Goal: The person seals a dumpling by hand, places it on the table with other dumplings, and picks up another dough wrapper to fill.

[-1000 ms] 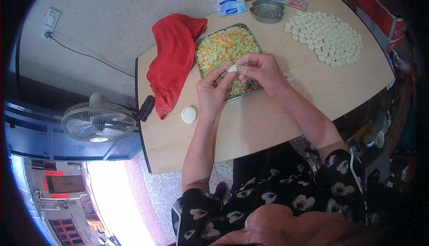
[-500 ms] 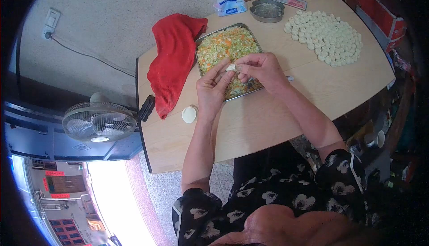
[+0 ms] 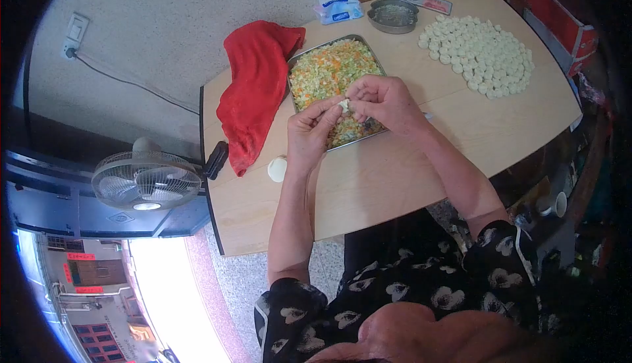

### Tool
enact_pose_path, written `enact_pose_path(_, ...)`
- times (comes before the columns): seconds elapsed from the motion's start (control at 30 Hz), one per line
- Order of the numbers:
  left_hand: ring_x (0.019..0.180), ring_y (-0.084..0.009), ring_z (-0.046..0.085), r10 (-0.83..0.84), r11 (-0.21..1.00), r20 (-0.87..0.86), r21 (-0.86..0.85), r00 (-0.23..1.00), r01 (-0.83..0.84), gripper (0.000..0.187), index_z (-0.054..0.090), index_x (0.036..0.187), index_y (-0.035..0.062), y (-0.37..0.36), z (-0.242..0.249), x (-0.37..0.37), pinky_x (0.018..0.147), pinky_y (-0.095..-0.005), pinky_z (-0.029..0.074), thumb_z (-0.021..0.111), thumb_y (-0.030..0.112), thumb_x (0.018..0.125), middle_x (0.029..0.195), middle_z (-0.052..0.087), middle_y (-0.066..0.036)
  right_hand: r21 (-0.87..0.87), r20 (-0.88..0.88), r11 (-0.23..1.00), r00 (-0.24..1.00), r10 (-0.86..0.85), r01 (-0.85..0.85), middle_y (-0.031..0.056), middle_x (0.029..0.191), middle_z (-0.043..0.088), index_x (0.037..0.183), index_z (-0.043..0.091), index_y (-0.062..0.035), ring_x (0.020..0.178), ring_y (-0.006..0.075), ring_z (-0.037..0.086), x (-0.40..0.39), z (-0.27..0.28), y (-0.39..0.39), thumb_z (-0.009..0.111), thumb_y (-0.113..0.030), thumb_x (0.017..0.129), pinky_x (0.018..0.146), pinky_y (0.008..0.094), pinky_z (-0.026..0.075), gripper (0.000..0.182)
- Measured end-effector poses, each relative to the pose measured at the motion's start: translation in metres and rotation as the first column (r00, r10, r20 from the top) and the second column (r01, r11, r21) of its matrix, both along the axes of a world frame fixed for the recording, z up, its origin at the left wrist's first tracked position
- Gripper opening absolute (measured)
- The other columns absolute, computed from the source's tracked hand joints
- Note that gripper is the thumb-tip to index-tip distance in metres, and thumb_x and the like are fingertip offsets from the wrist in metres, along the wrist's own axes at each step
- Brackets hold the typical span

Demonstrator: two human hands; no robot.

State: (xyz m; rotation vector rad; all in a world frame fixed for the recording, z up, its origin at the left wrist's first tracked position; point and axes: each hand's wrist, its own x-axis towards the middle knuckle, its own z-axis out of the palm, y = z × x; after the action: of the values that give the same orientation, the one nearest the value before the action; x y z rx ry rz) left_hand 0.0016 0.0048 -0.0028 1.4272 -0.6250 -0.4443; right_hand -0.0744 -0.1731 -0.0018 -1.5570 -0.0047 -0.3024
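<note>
Dough (image 3: 344, 105) sits above a metal tray (image 3: 359, 140) of chopped vegetables (image 3: 337, 63), pinched between the fingertips of the left hand (image 3: 308, 132) and the right hand (image 3: 390, 105), both grasping it. Pressing its edges together looks like the step in hand, and the next pinch seems to call for light, even pressure from both thumbs so that the small piece does not tear. On the pale wooden table (image 3: 395, 178), white rounds (image 3: 276, 169) lie beside the left wrist, a red cloth (image 3: 253, 86) left of the tray and many small dough pieces (image 3: 480, 56) far right, while a fan (image 3: 145, 180) stands past the left edge near a speckled wall (image 3: 164, 20).
</note>
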Motion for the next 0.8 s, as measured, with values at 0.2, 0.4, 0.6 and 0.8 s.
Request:
enact_pose_path(0.2, 0.086, -0.0082, 0.062, -0.018, 0.998, -0.041, 0.060, 0.999, 0.021, 0.022, 0.067, 0.114, -0.0034, 0.004, 0.006, 0.000, 0.077, -0.0221, 0.051, 0.062, 0.005, 0.094, 0.097, 0.070, -0.005, -0.105, 0.050, 0.994, 0.998, 0.025, -0.019, 0.0028, 0.077, 0.066, 0.095, 0.066, 0.0026, 0.068, 0.0065, 0.062, 0.001, 0.000, 0.002, 0.064, 0.001, 0.086, 0.061, 0.0230, 0.052, 0.009)
enact_pose_path(0.4, 0.083, -0.0067, 0.061, -0.017, 0.998, -0.018, 0.062, 1.000, 0.018, 0.025, 0.066, 0.115, -0.0043, 0.005, 0.002, 0.003, 0.074, -0.0204, 0.050, 0.063, 0.008, 0.094, 0.095, 0.070, -0.005, 0.032, 0.012, 0.999, 1.000, 0.023, -0.024, 0.0035, 0.077, 0.067, 0.094, 0.068, 0.0005, 0.068, 0.0075, 0.063, 0.002, -0.006, 0.004, 0.066, -0.004, 0.087, 0.061, 0.0234, 0.054, 0.009)
enact_pose_path(0.6, 0.081, -0.0062, 0.061, 0.005, 0.999, -0.052, -0.032, 0.999, -0.007, 0.030, 0.063, 0.121, -0.0033, -0.002, 0.002, -0.004, 0.071, -0.0195, 0.049, 0.064, 0.009, 0.093, 0.100, 0.070, -0.005, 0.259, -0.045, 0.966, 0.999, 0.024, -0.011, 0.0071, 0.084, 0.069, 0.101, 0.067, 0.0046, 0.072, 0.0102, 0.065, 0.000, -0.002, 0.005, 0.067, -0.007, 0.088, 0.067, 0.0242, 0.055, 0.017)
enact_pose_path(0.8, 0.090, -0.0106, 0.064, 0.031, 0.996, -0.074, -0.076, 0.997, -0.037, 0.026, 0.063, 0.117, -0.0040, -0.006, 0.002, -0.007, 0.079, -0.0224, 0.052, 0.063, 0.002, 0.092, 0.102, 0.069, -0.008, 0.281, -0.054, 0.960, 0.998, 0.019, -0.003, 0.0061, 0.082, 0.068, 0.100, 0.067, 0.0038, 0.072, 0.0104, 0.065, 0.001, -0.007, 0.004, 0.067, -0.007, 0.087, 0.066, 0.0239, 0.054, 0.016)
